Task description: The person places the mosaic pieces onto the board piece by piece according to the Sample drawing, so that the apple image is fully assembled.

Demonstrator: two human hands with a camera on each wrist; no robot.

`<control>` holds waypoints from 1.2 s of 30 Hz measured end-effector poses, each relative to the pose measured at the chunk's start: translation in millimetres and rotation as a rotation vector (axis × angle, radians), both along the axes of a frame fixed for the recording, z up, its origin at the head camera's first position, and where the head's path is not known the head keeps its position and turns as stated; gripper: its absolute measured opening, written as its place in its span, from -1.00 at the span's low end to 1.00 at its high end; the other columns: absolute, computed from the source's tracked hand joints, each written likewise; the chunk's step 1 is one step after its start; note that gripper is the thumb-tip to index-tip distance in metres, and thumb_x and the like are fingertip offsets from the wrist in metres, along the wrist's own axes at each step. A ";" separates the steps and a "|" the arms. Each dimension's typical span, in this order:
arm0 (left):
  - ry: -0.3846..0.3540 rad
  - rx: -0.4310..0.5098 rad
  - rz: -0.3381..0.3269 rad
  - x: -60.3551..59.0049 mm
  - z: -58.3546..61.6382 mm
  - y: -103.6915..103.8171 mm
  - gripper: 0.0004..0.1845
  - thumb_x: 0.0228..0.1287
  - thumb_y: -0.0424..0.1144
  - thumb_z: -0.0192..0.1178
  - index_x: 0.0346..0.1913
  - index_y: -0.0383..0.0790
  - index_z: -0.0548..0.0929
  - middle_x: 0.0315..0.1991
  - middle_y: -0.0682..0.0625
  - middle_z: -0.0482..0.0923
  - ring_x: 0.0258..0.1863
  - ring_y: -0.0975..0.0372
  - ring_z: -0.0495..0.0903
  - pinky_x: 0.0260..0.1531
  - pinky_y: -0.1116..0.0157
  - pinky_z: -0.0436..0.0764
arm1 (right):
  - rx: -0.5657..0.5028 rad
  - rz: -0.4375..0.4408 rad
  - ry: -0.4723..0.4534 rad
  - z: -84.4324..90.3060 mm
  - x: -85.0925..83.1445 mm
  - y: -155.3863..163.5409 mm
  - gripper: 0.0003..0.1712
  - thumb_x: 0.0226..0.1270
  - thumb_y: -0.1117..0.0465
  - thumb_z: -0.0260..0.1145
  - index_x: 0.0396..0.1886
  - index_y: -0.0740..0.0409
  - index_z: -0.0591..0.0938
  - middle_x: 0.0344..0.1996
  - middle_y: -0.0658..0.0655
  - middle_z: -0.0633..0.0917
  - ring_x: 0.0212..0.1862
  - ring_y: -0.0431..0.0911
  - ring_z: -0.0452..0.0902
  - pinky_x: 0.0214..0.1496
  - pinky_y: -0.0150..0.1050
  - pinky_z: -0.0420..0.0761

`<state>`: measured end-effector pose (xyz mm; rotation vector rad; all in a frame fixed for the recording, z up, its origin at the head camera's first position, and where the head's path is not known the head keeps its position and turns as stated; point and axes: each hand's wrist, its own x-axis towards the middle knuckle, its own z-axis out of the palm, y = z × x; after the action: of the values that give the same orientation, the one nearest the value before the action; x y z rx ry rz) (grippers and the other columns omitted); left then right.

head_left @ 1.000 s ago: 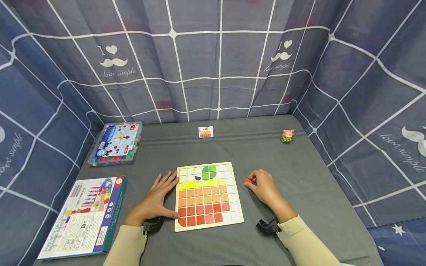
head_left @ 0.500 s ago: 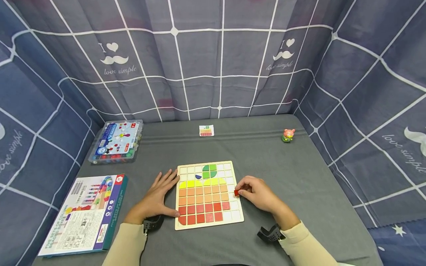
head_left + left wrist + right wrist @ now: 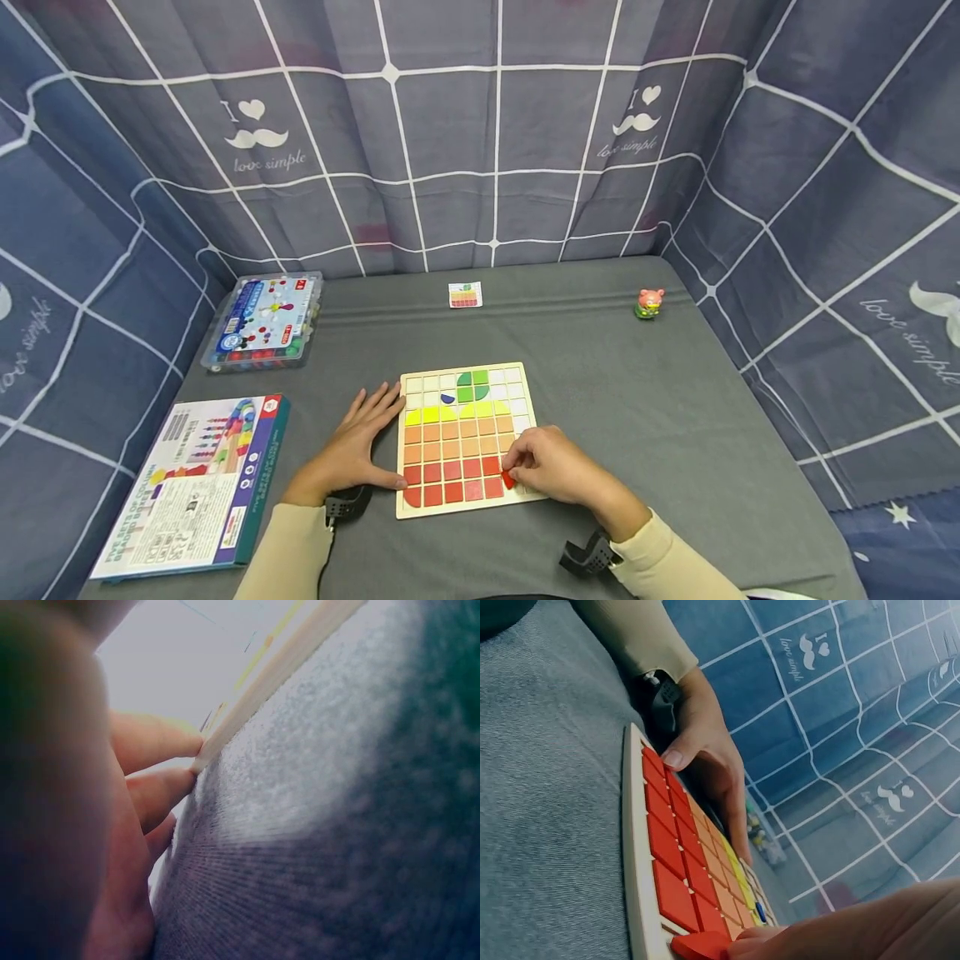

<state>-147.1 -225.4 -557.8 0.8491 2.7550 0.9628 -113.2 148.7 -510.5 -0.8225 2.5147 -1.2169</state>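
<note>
Red tile (image 3: 508, 479) sits pinched in the fingers of the right hand (image 3: 551, 472), low centre of the head view, right at the lower right part of the board (image 3: 529, 398). In the right wrist view the tile (image 3: 699, 946) shows at the bottom edge, just over the board's near rim (image 3: 635, 847), w/ fingertips (image 3: 765, 946) curled round it. Can't tell if the tile is already touching the board or a hair above it.

Board is a pale wood grid, centre of the frame on the grey bench (image 3: 660, 400). Rows run red at the bottom, orange in the middle, yellow above, w/ green pieces and one small blue piece near the top. Some cells along the right side and top are bare.

Left hand (image 3: 351, 450) lies flat on the bench against the board's left edge, fingers straight and spread, thumb tip touching the lower left corner; it holds nothing. Left wrist view: fingertips (image 3: 161, 739) touch the board's edge, rest is blurred.

Elsewhere: clear box (image 3: 264, 321) of coloured bits at upper left of the bench, flat printed carton (image 3: 191, 487) at lower left, small card (image 3: 465, 295) at the far edge centre, pink pig toy (image 3: 648, 304) at far right. Checked blue cloth (image 3: 495, 133) hangs round the bench on three sides.
</note>
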 end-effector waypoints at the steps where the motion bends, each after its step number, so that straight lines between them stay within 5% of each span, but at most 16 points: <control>1: 0.004 0.000 0.001 -0.2 -0.1 -0.7 0.47 -0.27 0.46 0.61 0.67 -0.26 0.21 0.69 -0.10 -0.02 0.66 -0.07 -0.15 0.55 -0.16 -0.33 | 0.006 -0.007 -0.010 0.7 0.6 -0.5 -0.78 0.10 0.53 0.44 -0.41 0.13 0.81 -0.52 -0.20 0.70 -0.46 -0.35 0.51 -0.45 -0.37 0.55; 6: 0.018 -0.012 0.007 -1.4 1.0 -3.6 0.47 -0.26 0.47 0.60 0.67 -0.24 0.20 0.69 -0.09 -0.03 0.66 -0.06 -0.15 0.56 -0.13 -0.34 | 0.030 -0.015 -0.028 1.5 2.7 -2.0 -0.80 0.09 0.51 0.46 -0.42 0.13 0.80 -0.53 -0.19 0.69 -0.48 -0.37 0.52 -0.46 -0.38 0.57; 15: 0.000 -0.013 0.013 0.6 2.8 -3.8 0.48 -0.28 0.48 0.60 0.67 -0.25 0.20 0.69 -0.09 -0.03 0.66 -0.06 -0.16 0.56 -0.13 -0.35 | 0.103 -0.068 0.128 -4.5 9.7 -7.0 -0.74 0.10 0.43 0.57 -0.54 -0.02 0.75 -0.53 -0.25 0.51 -0.46 -0.35 0.40 -0.40 -0.37 0.49; 27: 0.010 0.018 0.001 3.5 2.2 -2.4 0.44 -0.24 0.44 0.62 0.65 -0.28 0.23 0.68 -0.14 0.01 0.65 -0.11 -0.12 0.56 -0.13 -0.34 | -0.114 -0.111 0.054 -11.9 9.4 12.0 -0.88 0.31 0.40 0.50 -0.37 0.11 0.78 -0.44 -0.14 0.62 -0.45 -0.30 0.52 -0.45 -0.36 0.59; 36: 0.046 0.024 -0.028 2.7 -2.0 -1.9 0.43 -0.21 0.43 0.61 0.65 -0.31 0.23 0.67 -0.18 0.02 0.64 -0.14 -0.08 0.55 -0.21 -0.28 | -0.122 -0.195 0.108 -18.1 10.9 20.8 -0.83 0.29 0.43 0.52 -0.39 0.09 0.77 -0.46 -0.15 0.58 -0.45 -0.29 0.51 -0.45 -0.34 0.60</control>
<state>-144.3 -227.4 -559.7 0.9222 2.7670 0.9854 -102.3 169.4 -528.7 -0.7000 2.6813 -1.4366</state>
